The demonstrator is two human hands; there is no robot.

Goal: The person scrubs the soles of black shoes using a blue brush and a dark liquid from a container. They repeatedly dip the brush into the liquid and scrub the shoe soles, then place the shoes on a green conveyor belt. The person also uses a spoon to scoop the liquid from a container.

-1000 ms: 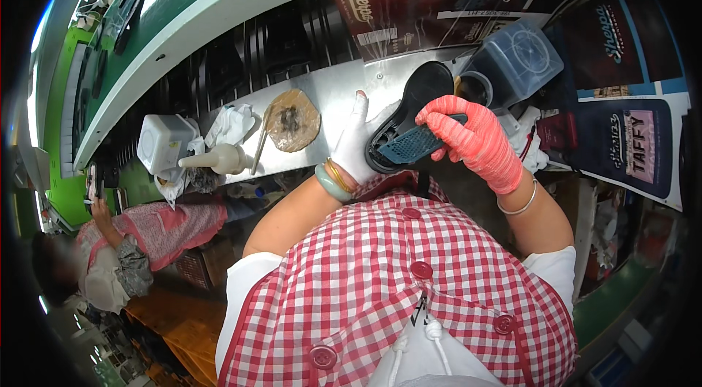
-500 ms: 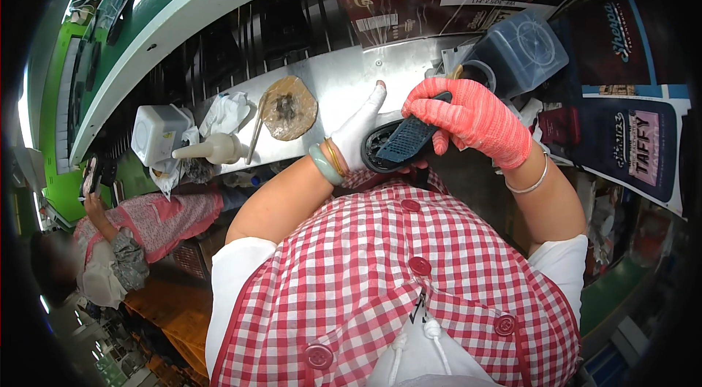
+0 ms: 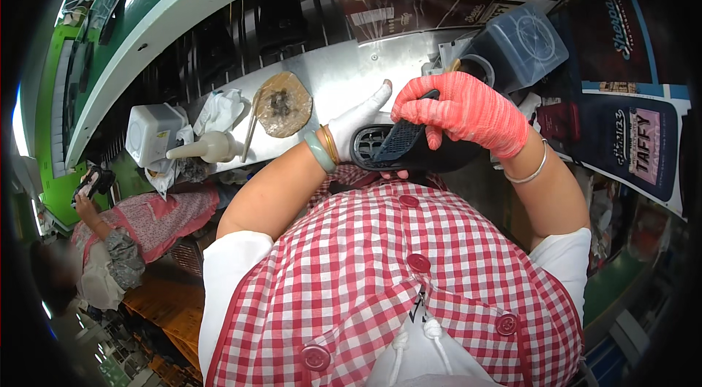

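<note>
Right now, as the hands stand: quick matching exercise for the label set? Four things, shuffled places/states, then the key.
Things
1. left hand
2. right hand
3. brown disc
4. cream bottle

Places or states
A. on the metal bench, dark patch in its middle
B. nozzle pointing left
C. white glove, holding the black sole
D. coral glove, pinching the mesh insole

Pairs: 1-C; 2-D; 3-A; 4-B
</note>
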